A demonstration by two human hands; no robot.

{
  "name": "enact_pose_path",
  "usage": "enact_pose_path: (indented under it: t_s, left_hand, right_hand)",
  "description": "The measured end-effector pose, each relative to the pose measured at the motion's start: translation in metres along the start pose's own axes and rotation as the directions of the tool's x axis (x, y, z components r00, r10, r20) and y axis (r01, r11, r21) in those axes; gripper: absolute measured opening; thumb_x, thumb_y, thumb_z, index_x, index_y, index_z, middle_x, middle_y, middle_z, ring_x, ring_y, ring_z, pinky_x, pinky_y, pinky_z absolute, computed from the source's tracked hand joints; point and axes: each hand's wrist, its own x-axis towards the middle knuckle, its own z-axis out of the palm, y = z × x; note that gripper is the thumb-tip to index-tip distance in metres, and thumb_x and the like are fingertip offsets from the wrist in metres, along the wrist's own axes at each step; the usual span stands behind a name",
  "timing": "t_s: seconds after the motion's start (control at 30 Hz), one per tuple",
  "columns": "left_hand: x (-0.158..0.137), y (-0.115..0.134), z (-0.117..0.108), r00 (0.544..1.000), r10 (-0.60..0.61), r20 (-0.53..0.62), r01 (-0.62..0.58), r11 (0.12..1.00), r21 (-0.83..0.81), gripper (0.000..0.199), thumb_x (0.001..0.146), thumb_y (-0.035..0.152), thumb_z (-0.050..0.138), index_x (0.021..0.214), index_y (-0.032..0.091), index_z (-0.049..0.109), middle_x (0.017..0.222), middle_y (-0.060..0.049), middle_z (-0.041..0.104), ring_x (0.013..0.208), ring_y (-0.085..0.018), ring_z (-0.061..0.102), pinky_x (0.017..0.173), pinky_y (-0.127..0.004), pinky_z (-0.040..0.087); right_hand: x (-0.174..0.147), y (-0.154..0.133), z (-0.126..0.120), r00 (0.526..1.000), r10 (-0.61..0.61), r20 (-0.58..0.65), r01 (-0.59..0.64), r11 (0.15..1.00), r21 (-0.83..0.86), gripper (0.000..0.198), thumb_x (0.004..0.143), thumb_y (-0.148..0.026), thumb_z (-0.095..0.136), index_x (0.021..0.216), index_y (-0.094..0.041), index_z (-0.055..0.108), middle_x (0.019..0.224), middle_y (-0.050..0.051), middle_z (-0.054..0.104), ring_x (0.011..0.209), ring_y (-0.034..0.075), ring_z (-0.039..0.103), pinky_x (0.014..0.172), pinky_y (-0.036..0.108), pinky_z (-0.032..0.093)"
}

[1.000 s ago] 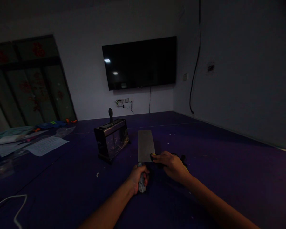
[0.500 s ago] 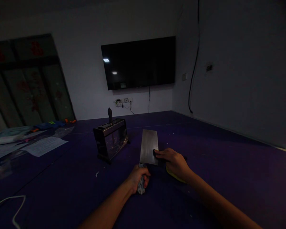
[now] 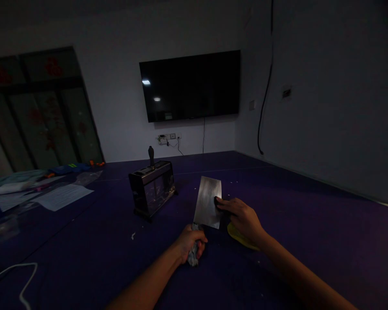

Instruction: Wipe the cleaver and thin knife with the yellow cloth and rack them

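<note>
To the right of the black-framed box (image 3: 151,189), a cleaver (image 3: 207,203) is tilted with its broad blade pointing away from the person. The left hand (image 3: 192,244), nearer the person than the box, has its grip closed around the cleaver's grey wrapped handle. Farther right of the box, the right hand (image 3: 245,220) has its grip pinched on a small dark piece (image 3: 217,202), which touches the blade's right edge. A yellow object (image 3: 239,239) lies partly under that hand. A dark handle (image 3: 151,156) stands up from the box's top. Printed paper (image 3: 64,197) lies left of the box, on the purple surface (image 3: 116,267).
</note>
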Motion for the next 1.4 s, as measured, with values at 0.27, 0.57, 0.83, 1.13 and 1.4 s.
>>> enact_pose_path:
  t_s: [0.27,0.57,0.83,1.13,1.4]
  left_hand:
    - [0.001,0.0,0.002,0.996,-0.014,-0.091,0.009,0.998,-0.057,0.017,0.054,0.02,0.051,0.047,0.017,0.037,0.032,0.006,0.036,0.023,-0.006,0.032,0.029,-0.017,0.023]
    - [0.006,-0.002,-0.004,0.991,-0.045,-0.129,0.032,0.994,-0.105,0.019,0.058,0.023,0.053,0.049,0.017,0.037,0.034,0.006,0.036,0.025,-0.005,0.033,0.03,-0.017,0.023]
    - [0.005,0.0,-0.007,0.999,-0.044,-0.03,0.042,0.997,-0.059,0.02,0.055,0.026,0.051,0.044,0.018,0.037,0.03,0.003,0.038,0.023,-0.006,0.031,0.028,-0.017,0.02]
    - [-0.002,0.007,-0.006,0.993,-0.055,0.108,0.056,0.998,-0.014,0.021,0.053,0.023,0.051,0.04,0.017,0.036,0.027,0.003,0.036,0.022,-0.006,0.031,0.027,-0.016,0.02]
    - [0.0,0.005,-0.008,0.983,-0.076,0.169,0.078,0.997,-0.003,0.02,0.05,0.019,0.057,0.047,0.017,0.037,0.031,0.007,0.035,0.023,-0.006,0.033,0.026,-0.015,0.024]
  right_hand:
    - [0.0,-0.013,0.007,0.995,-0.042,0.091,0.039,0.999,0.035,0.064,0.054,0.003,0.038,0.103,-0.026,0.065,0.119,-0.003,0.058,0.091,0.017,0.059,0.077,0.033,0.052]
    - [0.0,-0.019,0.013,0.98,-0.092,0.179,0.083,0.995,0.056,0.06,0.057,0.002,0.042,0.103,-0.029,0.066,0.115,-0.002,0.061,0.089,0.016,0.06,0.075,0.031,0.051]
    - [0.002,-0.019,0.008,0.986,-0.059,0.154,0.05,0.997,0.062,0.059,0.056,0.002,0.04,0.1,-0.026,0.067,0.114,-0.003,0.062,0.091,0.016,0.059,0.075,0.031,0.051]
    - [0.002,-0.009,0.001,0.998,0.069,-0.001,-0.069,0.997,-0.047,0.053,0.06,0.002,0.04,0.099,-0.022,0.066,0.117,-0.002,0.06,0.093,0.018,0.057,0.079,0.034,0.05]
    - [0.002,0.002,-0.007,0.98,0.165,-0.109,-0.179,0.975,-0.135,0.058,0.062,0.002,0.038,0.108,-0.025,0.062,0.123,-0.004,0.055,0.089,0.018,0.056,0.075,0.033,0.05]
